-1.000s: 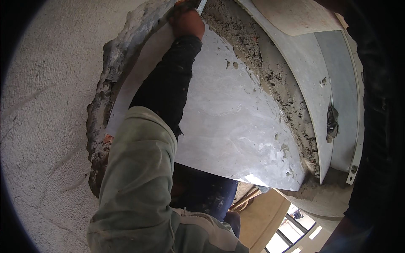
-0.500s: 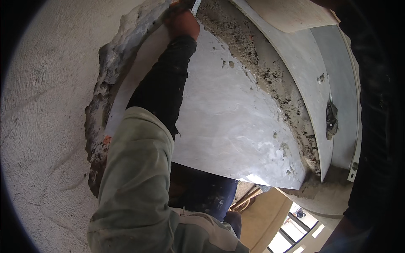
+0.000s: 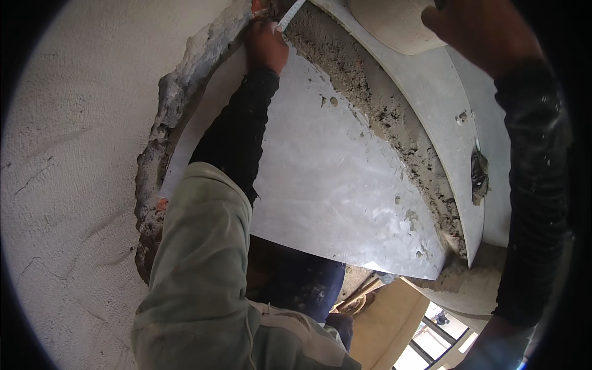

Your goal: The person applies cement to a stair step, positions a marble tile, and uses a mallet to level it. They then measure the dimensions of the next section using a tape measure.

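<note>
My left hand is closed at the far left corner of a pale grey marbled slab, beside the broken wall edge. From its fingers a narrow white strip, which looks like a measuring tape blade, runs up and right out of view. My right hand is raised at the upper right, with its fingers bent and partly cut off by the top edge. A small dark thing shows at its fingertips, too little of it to name. Below this hand is a beige rounded surface.
A rough plastered wall with a jagged broken edge stands at left. Wet mortar curves along the slab's right side, beside a grey curved step panel. A dark crumpled scrap clings to it. Below right are window bars.
My right hand has come into view at the upper right, its arm moving inward. More of the white strip shows, slanting further right. My left hand stays at the slab's corner.
</note>
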`<state>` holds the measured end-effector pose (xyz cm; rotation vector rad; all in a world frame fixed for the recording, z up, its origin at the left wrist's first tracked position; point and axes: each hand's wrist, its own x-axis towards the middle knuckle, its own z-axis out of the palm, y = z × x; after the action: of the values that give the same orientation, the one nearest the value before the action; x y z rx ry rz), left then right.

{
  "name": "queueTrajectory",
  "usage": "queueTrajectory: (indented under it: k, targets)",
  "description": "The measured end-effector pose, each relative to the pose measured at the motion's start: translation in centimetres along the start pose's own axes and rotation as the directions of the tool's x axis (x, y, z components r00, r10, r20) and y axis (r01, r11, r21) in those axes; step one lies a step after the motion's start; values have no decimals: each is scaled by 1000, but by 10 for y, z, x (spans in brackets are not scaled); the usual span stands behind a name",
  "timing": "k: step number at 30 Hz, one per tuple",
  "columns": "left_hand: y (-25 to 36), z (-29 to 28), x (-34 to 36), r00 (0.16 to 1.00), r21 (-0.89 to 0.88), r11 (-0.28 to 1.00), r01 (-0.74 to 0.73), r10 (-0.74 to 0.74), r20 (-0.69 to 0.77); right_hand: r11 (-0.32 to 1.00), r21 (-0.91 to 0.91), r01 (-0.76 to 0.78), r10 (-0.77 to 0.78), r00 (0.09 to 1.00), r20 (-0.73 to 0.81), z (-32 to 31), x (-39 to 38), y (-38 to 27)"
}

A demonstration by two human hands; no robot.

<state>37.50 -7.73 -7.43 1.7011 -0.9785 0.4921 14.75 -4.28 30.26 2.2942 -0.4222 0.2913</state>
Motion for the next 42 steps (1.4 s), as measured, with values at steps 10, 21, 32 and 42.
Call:
queueTrajectory:
  k: [10, 21, 32, 42]
  targets:
    - [102, -135, -80, 688, -434, 852, -293, 503, 523, 636, 568, -523, 295, 844, 447, 30, -253, -90]
    - [226, -144, -169, 427, -613, 767, -190, 627, 652, 301, 663, -685, 462, 713, 527, 54, -355, -192]
    - [245, -139, -183, 383, -603, 736, -309, 676, 629, -185, -405, -896, 605, -428, 672, 21, -731, -309]
    - [254, -158, -196, 289, -372, 852, -369, 485, 826, -235, -317, -919, 400, -388, 830, 59, -784, -349]
